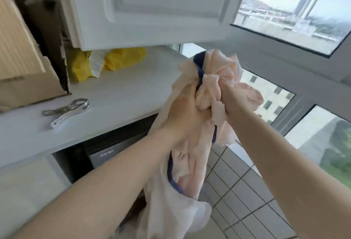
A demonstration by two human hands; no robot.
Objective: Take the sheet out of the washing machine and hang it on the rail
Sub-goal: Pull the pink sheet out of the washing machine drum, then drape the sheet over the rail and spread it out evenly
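Sheet: pale pink/peach, dark blue trim, bunched up and held in the air in front of the counter edge, right of centre. Top wad sits above both hands, near the window; the rest hangs down past the forearms toward the tiled floor. Not on any rail here.

Left hand: fingers curled into the fabric, clamped on the bunch from the left. Right hand: also fisted round the fabric from the right. The two hands are just beside each other, nearly touching, with cloth squeezed between them.

Under the white countertop: one appliance front, grey panel with a small logo, too blurred to read. Can't confirm from this that it is the washer.

On the countertop, counted:
- 1 metal clothes peg, large, lying flat, left of the hands, well apart from the sheet.
- 1 cardboard box, torn edge, far left.
- 2 yellow plastic bags, with something white between them, at the back under the cabinet.

Above: 1 white wall cabinet, panelled door.

Right: window in grey frames, several panes; buildings and greenery outside. No legible writing anywhere.
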